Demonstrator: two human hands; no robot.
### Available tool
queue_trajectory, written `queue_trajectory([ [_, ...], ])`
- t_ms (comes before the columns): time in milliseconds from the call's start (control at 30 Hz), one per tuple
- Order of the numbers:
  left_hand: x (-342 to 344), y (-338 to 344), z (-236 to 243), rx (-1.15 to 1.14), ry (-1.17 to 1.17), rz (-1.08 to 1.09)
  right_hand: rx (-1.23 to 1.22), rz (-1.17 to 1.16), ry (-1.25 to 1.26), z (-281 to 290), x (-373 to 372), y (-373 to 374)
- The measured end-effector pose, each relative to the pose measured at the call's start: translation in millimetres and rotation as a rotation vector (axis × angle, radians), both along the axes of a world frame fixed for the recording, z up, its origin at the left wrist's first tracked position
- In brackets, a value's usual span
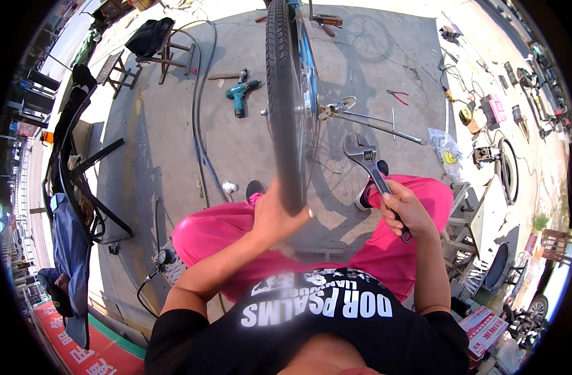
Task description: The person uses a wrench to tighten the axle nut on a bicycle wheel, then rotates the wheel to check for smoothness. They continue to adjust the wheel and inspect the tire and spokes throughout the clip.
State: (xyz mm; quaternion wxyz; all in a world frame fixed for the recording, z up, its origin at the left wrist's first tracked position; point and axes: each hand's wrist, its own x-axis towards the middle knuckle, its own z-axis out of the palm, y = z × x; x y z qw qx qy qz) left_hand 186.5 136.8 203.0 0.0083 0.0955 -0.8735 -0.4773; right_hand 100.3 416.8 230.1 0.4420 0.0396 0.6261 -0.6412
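A bicycle wheel with a black treaded tire (278,81) stands upright before me, on a bike with a blue frame (308,62). Around the tire's near end my left hand (276,215) is wrapped, thumb to the right; the tire's lower part is blurred. In my right hand (411,209) is a dark metal adjustable wrench (376,176), held by the handle over my right knee with its jaw pointing away from me. The wrench is apart from the wheel. From the wheel's hub area a silver metal bar (379,126) juts out to the right.
A teal cordless drill (239,95) and a hammer (226,76) lie left of the wheel, beside a long hose (198,112). Red-handled pliers (398,96) lie to the right. Further right are a plastic bag (445,153), a pink box (495,110) and scattered tools. Small stools (117,74) stand far left.
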Motion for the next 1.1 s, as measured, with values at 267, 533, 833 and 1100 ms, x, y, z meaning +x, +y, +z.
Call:
queue_trajectory([
  [267, 11, 17, -29, 0.082, -0.006, 0.107, 0.018, -0.127, -0.186, -105, -15, -28],
  [533, 22, 14, -54, 0.100, 0.085, 0.112, -0.042, -0.428, -0.073, -127, -53, -43],
  [833, 23, 19, -51, 0.257, 0.042, 0.229, 0.046, -0.201, 0.496, -132, -145, -52],
  [1100, 28, 13, -48, 0.278, 0.016, 0.115, 0.106, -0.060, 0.618, -130, -176, -80],
])
